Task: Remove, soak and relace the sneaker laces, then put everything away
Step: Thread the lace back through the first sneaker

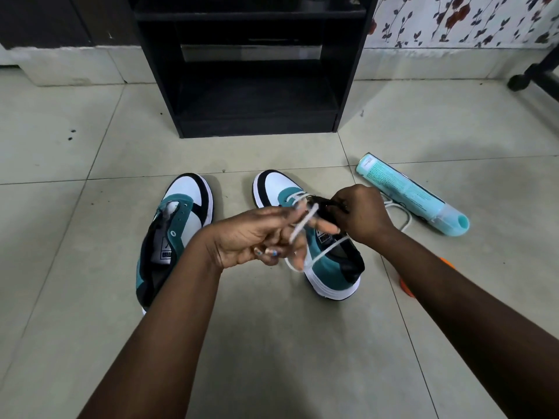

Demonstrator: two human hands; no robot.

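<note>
Two teal, white and black sneakers stand on the tiled floor, toes pointing away from me. The left sneaker (178, 231) has bare eyelets with no lace. Over the right sneaker (329, 267) my left hand (257, 237) pinches a white lace (302, 228), which runs from the front eyelets and loops down past my fingers. My right hand (360, 216) grips the sneaker's dark tongue and eyelet area. Another white lace (402, 213) lies loose on the floor to the right of that hand.
A light blue spray can (414, 195) lies on its side at the right. A black shelf unit (257, 65) stands straight ahead. An orange object (405, 285) shows partly behind my right forearm. A black furniture leg (526, 77) is at the far right.
</note>
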